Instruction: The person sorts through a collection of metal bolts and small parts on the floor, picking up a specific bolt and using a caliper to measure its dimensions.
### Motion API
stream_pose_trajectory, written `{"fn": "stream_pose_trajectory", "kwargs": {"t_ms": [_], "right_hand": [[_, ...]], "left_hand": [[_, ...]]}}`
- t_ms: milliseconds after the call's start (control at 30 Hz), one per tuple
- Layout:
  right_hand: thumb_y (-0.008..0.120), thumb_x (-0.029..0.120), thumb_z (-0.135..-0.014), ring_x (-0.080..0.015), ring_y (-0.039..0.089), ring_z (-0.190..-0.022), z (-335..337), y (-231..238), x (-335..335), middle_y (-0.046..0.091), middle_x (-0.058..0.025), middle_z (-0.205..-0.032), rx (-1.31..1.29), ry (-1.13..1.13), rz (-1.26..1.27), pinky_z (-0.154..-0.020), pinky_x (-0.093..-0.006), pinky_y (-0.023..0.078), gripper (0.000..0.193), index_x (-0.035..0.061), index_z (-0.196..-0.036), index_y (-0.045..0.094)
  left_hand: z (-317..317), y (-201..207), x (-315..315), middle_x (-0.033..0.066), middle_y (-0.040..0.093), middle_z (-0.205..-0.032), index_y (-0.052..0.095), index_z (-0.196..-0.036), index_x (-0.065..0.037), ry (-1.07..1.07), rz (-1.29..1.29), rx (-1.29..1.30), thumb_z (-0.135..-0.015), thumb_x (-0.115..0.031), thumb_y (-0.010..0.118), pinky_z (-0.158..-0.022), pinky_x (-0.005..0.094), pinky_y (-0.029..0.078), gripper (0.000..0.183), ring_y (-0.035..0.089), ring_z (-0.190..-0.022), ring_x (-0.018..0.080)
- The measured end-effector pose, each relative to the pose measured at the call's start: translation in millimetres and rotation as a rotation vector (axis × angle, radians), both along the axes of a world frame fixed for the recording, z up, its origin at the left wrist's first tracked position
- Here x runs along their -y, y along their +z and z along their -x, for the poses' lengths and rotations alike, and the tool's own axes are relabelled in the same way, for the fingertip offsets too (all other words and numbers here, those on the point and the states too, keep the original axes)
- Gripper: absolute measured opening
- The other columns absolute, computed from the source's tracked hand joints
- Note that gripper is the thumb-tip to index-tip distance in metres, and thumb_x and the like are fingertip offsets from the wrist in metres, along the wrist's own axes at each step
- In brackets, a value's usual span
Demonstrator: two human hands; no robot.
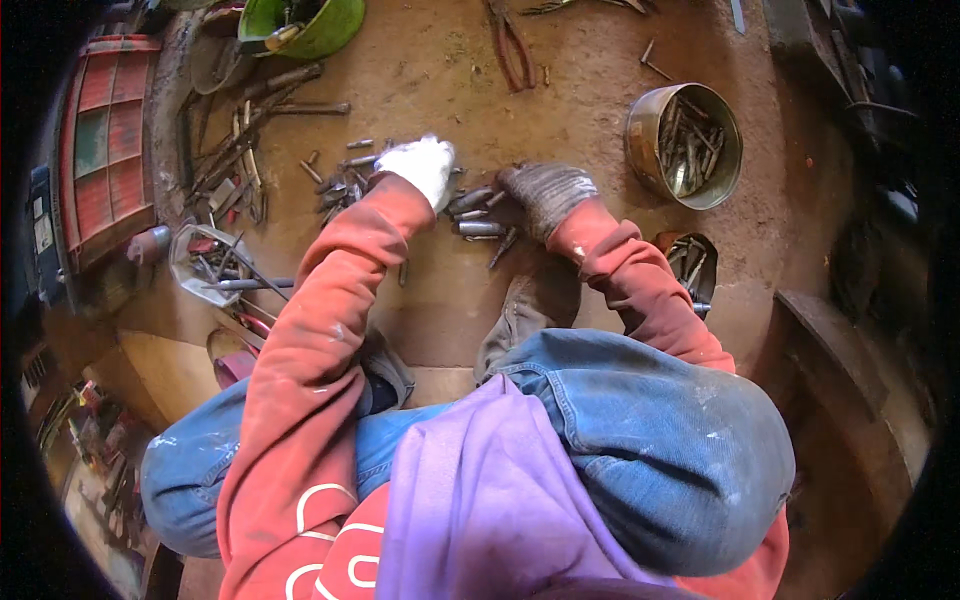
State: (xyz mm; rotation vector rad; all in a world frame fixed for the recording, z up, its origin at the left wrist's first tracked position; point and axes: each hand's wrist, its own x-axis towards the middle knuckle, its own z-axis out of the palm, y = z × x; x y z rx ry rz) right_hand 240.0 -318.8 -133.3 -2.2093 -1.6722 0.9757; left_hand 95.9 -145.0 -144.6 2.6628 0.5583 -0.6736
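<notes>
Brown, grime-stained floor point(590, 110) is strewn with loose metalwork. Between the two gloved hands, a small heap is formed by short steel pieces, among which a bright steel cylinder point(481, 229) is seen. Its long axis is laid roughly left to right; it is placed to the left of the right hand point(548, 198) and a little closer to the body, and by that hand it is more nearly reached than by the left hand point(418, 168).

The right hand, in a soiled grey glove, is curled against the heap; whether a piece is gripped cannot be told. The left hand, in a white glove, is bent beside a second cluster of metal pieces point(340, 187); its fingers are mostly hidden, so neither its opening nor any hold can be judged.

Farther right, rod-like pieces are held in a round tin point(648, 148). Beyond the hands, red-handled pliers point(512, 55) are laid near a green bowl point(345, 25); at the left, a red crate point(112, 140) is seen. White curved outlines are borne by the red sweatshirt point(290, 440), partly covered by purple cloth point(490, 480); no brand or label can be made out.
</notes>
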Motion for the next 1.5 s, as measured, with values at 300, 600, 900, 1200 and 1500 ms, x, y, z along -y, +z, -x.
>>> {"fn": "stream_pose_trajectory", "kwargs": {"t_ms": [300,600,900,1200,1500], "right_hand": [[0.061,0.032,-0.093,-0.0222,0.068,-0.077,-7,-27,50,0.069,-0.0121,-0.081,-0.306,-0.532,0.053,-0.069,-0.0383,0.053,0.029,0.0049,-0.091,0.070],[0.061,0.036,-0.097,-0.0096,0.049,-0.050,6,-3,82,0.061,-0.0009,-0.074,-1.879,-1.181,-0.013,-0.039,-0.0232,0.040,0.027,0.0110,-0.108,0.062],[0.061,0.027,-0.097,-0.0121,0.059,-0.062,24,33,103,0.062,-0.0026,-0.076,-1.654,-1.488,-0.166,-0.051,-0.0242,0.047,0.016,0.0106,-0.101,0.062],[0.071,0.039,-0.085,-0.0274,0.070,-0.092,-15,59,298,0.073,-0.0186,-0.096,-0.122,-1.031,0.306,-0.080,-0.0401,0.053,0.044,0.0022,-0.107,0.067],[0.066,0.047,-0.086,-0.0406,0.066,-0.105,-9,78,249,0.069,-0.0240,-0.109,0.281,-0.964,0.723,-0.089,-0.0472,0.051,0.051,0.0055,-0.116,0.064]], "left_hand": [[32,-12,-16,0.0112,0.071,-0.107,0.067,-0.116,0.002,0.775,0.878,0.356,-0.081,-0.017,0.071,-0.086,0.0350,0.052,0.040,0.064,-0.094,0.0195],[22,-12,-14,0.0042,0.065,-0.082,0.066,-0.102,0.000,0.991,1.337,0.258,-0.081,-0.013,0.056,-0.073,0.0319,0.051,0.027,0.061,-0.078,0.0176],[-3,4,40,0.0240,0.070,-0.089,0.066,-0.095,-0.003,0.121,0.086,0.031,-0.089,-0.048,0.062,-0.077,0.0498,0.052,0.045,0.067,-0.086,0.0433],[-12,-2,40,0.0235,0.070,-0.086,0.072,-0.090,-0.004,0.154,0.138,0.004,-0.081,-0.035,0.066,-0.078,0.0485,0.054,0.033,0.068,-0.085,0.0416],[-23,-5,30,0.0240,0.070,-0.109,0.066,-0.109,-0.003,0.371,0.031,-0.080,-0.086,-0.036,0.063,-0.091,0.0451,0.052,0.040,0.067,-0.105,0.0388]]}}
